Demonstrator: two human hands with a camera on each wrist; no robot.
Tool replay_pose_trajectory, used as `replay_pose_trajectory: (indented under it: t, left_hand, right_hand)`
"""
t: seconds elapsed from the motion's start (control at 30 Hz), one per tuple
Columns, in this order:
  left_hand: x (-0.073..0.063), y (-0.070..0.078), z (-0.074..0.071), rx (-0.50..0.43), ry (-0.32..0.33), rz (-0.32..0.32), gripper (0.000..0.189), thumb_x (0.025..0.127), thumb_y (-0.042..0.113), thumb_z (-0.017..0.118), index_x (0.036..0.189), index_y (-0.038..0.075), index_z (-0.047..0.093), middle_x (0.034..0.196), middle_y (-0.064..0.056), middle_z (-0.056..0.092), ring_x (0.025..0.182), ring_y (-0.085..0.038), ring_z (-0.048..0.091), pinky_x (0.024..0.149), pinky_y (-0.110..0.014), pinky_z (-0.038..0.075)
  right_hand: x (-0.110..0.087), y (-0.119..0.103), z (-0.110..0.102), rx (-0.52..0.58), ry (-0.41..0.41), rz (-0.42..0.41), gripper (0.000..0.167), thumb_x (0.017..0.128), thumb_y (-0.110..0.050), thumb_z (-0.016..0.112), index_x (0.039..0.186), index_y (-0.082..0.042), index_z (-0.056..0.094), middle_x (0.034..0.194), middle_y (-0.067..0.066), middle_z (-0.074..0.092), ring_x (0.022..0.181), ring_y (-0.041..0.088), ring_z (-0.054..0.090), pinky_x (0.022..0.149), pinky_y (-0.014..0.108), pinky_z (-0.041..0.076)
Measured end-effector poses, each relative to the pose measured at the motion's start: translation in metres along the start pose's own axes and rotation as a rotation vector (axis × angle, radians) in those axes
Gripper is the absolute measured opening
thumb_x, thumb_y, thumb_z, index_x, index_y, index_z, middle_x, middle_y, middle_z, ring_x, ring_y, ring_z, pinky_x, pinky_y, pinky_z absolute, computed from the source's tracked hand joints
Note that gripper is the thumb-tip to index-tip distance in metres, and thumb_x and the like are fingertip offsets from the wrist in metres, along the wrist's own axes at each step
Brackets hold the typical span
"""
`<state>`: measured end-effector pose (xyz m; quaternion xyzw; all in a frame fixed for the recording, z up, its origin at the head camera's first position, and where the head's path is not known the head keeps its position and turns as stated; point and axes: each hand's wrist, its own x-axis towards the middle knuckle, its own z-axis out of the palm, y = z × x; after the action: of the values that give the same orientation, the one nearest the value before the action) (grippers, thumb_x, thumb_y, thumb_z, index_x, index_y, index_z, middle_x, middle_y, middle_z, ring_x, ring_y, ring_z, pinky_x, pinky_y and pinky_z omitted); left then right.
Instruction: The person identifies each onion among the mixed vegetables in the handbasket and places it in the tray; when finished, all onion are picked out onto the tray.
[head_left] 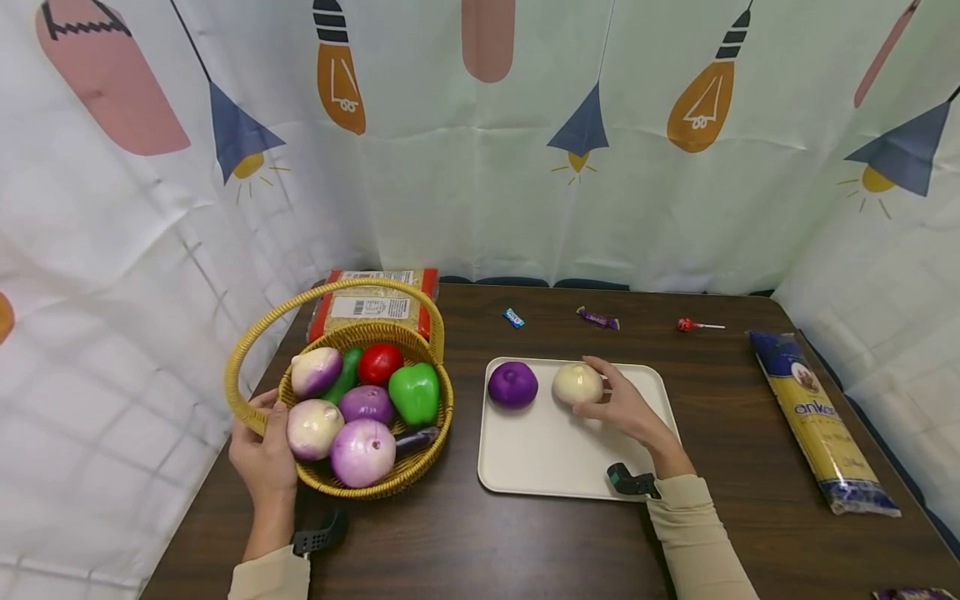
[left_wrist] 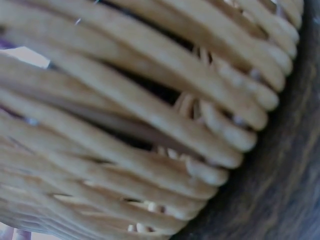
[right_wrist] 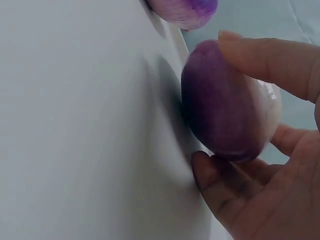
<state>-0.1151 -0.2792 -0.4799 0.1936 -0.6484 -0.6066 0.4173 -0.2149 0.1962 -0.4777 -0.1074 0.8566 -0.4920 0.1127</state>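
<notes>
A white-and-purple onion (head_left: 577,384) is between the thumb and fingers of my right hand (head_left: 618,404), low over the cream tray (head_left: 540,454). The right wrist view shows the purple underside of this onion (right_wrist: 225,102), and whether it touches the tray I cannot tell. A dark purple onion (head_left: 513,385) sits on the tray to its left. My left hand (head_left: 264,454) grips the yellow wicker basket (head_left: 420,475) by its left rim, near the handle's foot. Several round white-and-purple vegetables, a red tomato (head_left: 380,364), a green pepper (head_left: 415,394) and a dark eggplant (head_left: 417,440) fill the basket.
Behind the basket lies a red-edged grain packet (head_left: 371,308). Two small wrapped sweets, one blue (head_left: 513,317) and one purple (head_left: 597,318), and a red lollipop (head_left: 686,324) lie along the back. A yellow-and-blue pasta packet (head_left: 821,421) lies at the right edge.
</notes>
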Motion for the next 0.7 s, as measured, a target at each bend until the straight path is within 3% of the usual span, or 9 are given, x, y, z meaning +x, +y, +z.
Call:
replay_pose_trajectory:
  t: [0.17,0.27,0.37,0.43,0.5,0.57,0.7]
  left_hand:
    - [0.0,0.0,0.0,0.004,-0.001,0.003,0.03,0.091,0.011,0.062,0.112,-0.01,0.065,0.082,0.006,0.064,0.084,-0.01,0.055,0.077,-0.019,0.04]
    - [0.0,0.001,0.0,-0.005,-0.005,0.0,0.03,0.091,0.011,0.062,0.113,-0.009,0.065,0.077,0.008,0.061,0.082,-0.01,0.054,0.076,-0.019,0.04]
    - [0.0,0.002,0.0,-0.018,-0.002,-0.009,0.03,0.091,0.011,0.062,0.114,-0.009,0.065,0.077,0.007,0.06,0.081,-0.01,0.054,0.076,-0.019,0.04]
    - [-0.001,0.003,0.001,-0.024,-0.002,-0.013,0.03,0.091,0.01,0.062,0.113,-0.009,0.065,0.076,0.007,0.06,0.081,-0.01,0.054,0.076,-0.019,0.04]
    - [-0.002,0.004,0.001,-0.025,-0.002,-0.014,0.03,0.092,0.01,0.062,0.113,-0.01,0.065,0.076,0.007,0.06,0.081,-0.01,0.054,0.075,-0.019,0.04]
    - [-0.002,0.005,0.001,-0.027,-0.003,-0.012,0.03,0.092,0.011,0.062,0.114,-0.01,0.065,0.075,0.007,0.059,0.08,-0.01,0.054,0.075,-0.019,0.04]
    - [-0.003,0.004,0.002,-0.039,-0.006,-0.013,0.03,0.092,0.01,0.062,0.114,-0.01,0.064,0.075,0.007,0.06,0.079,-0.01,0.054,0.074,-0.019,0.04]
  right_hand:
    - [-0.002,0.0,-0.007,0.024,-0.005,0.008,0.091,0.079,-0.024,0.082,0.152,-0.009,0.03,0.153,0.02,0.032,0.13,0.044,0.043,0.1,0.058,0.04]
    - [-0.006,-0.006,-0.014,0.012,0.049,-0.008,0.084,0.083,-0.026,0.079,0.151,-0.008,0.032,0.153,0.019,0.032,0.132,0.046,0.039,0.101,0.058,0.039]
    - [-0.007,-0.019,-0.013,0.031,0.261,-0.033,0.06,0.09,-0.024,0.071,0.142,-0.006,0.047,0.144,0.016,0.047,0.126,0.036,0.048,0.1,0.045,0.044]
    - [-0.007,-0.031,-0.006,0.119,0.43,-0.074,0.04,0.094,-0.018,0.066,0.13,-0.004,0.058,0.132,0.015,0.058,0.116,0.027,0.056,0.094,0.033,0.047]
    - [-0.007,-0.046,0.007,0.233,0.539,-0.137,0.025,0.094,-0.01,0.064,0.117,-0.001,0.065,0.118,0.016,0.066,0.102,0.02,0.06,0.085,0.023,0.048]
    - [-0.007,-0.063,0.024,0.337,0.538,-0.217,0.018,0.093,-0.003,0.063,0.11,0.002,0.066,0.11,0.02,0.067,0.093,0.017,0.062,0.079,0.019,0.048]
    - [-0.007,-0.095,0.069,0.416,0.342,-0.314,0.018,0.09,0.005,0.063,0.107,0.006,0.065,0.107,0.025,0.066,0.088,0.015,0.063,0.077,0.021,0.051]
